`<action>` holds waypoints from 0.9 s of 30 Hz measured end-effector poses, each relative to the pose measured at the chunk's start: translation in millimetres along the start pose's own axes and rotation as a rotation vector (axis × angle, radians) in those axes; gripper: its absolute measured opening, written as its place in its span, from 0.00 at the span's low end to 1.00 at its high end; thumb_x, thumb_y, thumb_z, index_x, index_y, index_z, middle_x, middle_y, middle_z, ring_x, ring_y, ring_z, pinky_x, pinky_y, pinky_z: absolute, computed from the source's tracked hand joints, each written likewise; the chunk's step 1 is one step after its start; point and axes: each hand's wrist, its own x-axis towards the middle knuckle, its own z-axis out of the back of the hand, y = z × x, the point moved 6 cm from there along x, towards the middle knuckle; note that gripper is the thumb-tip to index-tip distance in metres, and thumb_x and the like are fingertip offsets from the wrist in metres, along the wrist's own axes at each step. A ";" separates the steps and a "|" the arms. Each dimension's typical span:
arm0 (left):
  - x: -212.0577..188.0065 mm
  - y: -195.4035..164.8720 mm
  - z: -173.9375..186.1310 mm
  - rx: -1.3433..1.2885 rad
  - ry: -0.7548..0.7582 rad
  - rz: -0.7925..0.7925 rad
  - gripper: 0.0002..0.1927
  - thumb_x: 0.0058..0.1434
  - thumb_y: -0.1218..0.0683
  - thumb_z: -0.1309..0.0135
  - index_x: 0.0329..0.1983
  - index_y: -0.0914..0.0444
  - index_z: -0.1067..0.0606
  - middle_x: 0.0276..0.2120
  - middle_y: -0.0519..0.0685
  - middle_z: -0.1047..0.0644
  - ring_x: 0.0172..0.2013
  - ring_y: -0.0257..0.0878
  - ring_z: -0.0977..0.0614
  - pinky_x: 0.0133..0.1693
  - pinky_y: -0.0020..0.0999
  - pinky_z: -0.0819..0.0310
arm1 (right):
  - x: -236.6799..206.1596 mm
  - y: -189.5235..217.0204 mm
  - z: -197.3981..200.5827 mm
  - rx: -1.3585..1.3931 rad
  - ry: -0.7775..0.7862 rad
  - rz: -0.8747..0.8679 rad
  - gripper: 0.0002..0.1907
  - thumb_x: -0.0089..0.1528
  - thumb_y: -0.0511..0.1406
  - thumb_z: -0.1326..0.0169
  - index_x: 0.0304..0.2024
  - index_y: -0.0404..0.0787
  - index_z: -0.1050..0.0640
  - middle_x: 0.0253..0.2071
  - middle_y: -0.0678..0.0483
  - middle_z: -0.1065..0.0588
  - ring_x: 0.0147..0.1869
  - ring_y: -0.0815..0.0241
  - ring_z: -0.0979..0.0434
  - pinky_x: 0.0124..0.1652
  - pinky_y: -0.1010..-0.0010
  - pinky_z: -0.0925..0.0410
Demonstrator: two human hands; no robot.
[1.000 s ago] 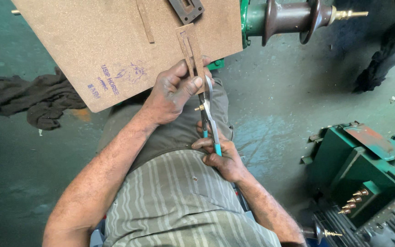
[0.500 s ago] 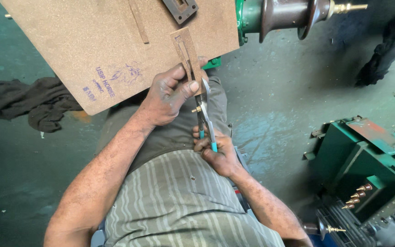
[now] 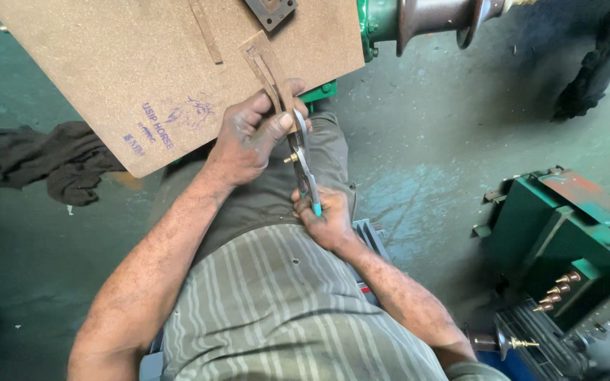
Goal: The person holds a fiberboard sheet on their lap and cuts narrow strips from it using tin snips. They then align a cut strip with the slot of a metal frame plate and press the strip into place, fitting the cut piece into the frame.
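The left hand pinches a narrow brown fibreboard strip between thumb and fingers; the right hand grips the teal-tipped handles of metal snips. The snips run lengthwise away from the body, blades up toward the strip. Above lies a large fibreboard sheet over a green concrete floor; dark rags left, green machinery right

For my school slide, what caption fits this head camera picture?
Left hand steadies a brown board strip while the right hand works metal snips.
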 end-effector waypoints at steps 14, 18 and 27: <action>23.7 -23.2 21.0 -0.255 -0.135 -0.019 0.21 0.73 0.49 0.46 0.58 0.71 0.27 0.42 0.55 0.18 0.44 0.43 0.13 0.47 0.37 0.14 | -4.6 14.0 4.7 0.010 0.113 0.159 0.10 0.53 0.23 0.49 0.32 0.39 0.21 0.44 0.54 0.23 0.45 0.61 0.23 0.46 0.71 0.30; 21.9 -21.6 14.9 -0.149 -0.139 0.007 0.16 0.74 0.52 0.50 0.55 0.69 0.26 0.39 0.53 0.18 0.41 0.40 0.12 0.43 0.35 0.13 | -9.5 19.8 7.3 0.039 0.147 0.148 0.10 0.54 0.23 0.50 0.33 0.39 0.21 0.48 0.52 0.24 0.51 0.60 0.23 0.51 0.69 0.30; 18.0 -26.7 4.4 0.131 -0.087 -0.073 0.16 0.75 0.52 0.52 0.55 0.69 0.24 0.39 0.51 0.16 0.41 0.36 0.12 0.44 0.30 0.13 | -12.5 29.6 9.6 0.108 0.233 -0.015 0.17 0.47 0.25 0.50 0.36 0.37 0.18 0.63 0.45 0.29 0.69 0.52 0.31 0.65 0.61 0.39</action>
